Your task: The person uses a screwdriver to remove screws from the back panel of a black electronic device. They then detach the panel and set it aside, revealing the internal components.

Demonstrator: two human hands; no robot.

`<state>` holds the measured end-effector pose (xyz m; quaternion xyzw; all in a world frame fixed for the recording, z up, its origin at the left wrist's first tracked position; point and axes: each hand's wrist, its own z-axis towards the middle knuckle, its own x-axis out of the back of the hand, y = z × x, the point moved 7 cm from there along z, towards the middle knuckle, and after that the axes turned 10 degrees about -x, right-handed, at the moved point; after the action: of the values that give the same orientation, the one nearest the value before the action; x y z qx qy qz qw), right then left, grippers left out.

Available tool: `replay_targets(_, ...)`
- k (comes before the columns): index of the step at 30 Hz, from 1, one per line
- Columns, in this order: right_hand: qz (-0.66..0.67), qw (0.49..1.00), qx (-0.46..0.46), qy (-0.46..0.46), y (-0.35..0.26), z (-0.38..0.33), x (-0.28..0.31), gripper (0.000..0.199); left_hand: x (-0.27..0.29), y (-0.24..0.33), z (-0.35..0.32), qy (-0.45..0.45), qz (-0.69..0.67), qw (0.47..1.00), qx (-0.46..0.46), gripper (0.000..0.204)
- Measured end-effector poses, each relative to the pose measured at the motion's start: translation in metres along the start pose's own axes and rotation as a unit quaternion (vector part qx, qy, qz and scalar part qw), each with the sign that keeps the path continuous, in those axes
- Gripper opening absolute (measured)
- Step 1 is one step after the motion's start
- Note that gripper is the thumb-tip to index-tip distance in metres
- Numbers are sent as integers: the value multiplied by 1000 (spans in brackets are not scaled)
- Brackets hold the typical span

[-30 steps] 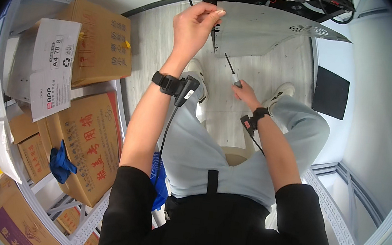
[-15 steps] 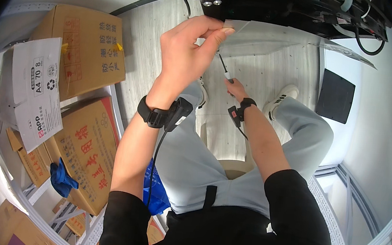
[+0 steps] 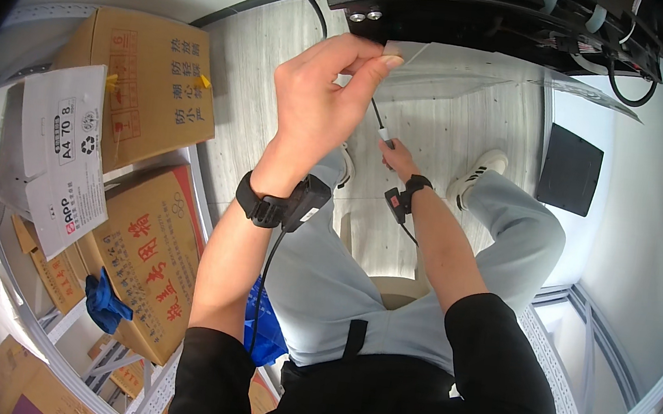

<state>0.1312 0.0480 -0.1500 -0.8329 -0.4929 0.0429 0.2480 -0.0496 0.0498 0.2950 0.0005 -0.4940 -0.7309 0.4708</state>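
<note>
My left hand (image 3: 325,84) is raised below a black machine (image 3: 451,16), thumb and fingers pinched on the near-left corner of a clear plastic sheet (image 3: 460,79). That sheet spreads to the right under the machine's lower edge. Lower down and farther right, my right hand (image 3: 398,159) is closed round a slim screwdriver-like tool (image 3: 384,137) with a thin dark shaft and a pale collar. Its shaft points up toward the sheet; the tip is hidden behind my left fingers or the sheet's edge, I cannot tell which. Each wrist wears a black strapped device with a cable.
Cardboard boxes (image 3: 161,89) fill a metal shelf on the left, with a white printed carton flap (image 3: 63,160) and a dark blue cloth (image 3: 106,304). A blue bag (image 3: 265,326) is beside my left leg. A black flat panel (image 3: 570,169) lies at right. Cables hang from the machine.
The whole view has shifted slightly, with the machine and boxes a little lower and farther right. Both hands keep their holds, and the sheet stays pinched.
</note>
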Motion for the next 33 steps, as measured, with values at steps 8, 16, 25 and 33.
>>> replay_targets(8,81,995,0,-58,4,0,-12,36,0,1,0,-35,4,999,15,8)
replay_targets(16,181,973,-18,-139,-1,-18,-22,36,-1,0,-1,-18,-16,999,21,8)
replay_targets(25,222,966,23,-129,1,-12,-20,32,-4,-1,-1,-4,-44,999,25,6)
replay_targets(33,215,967,-19,-137,6,-11,-26,32,-1,-3,-3,-2,-37,999,24,7)
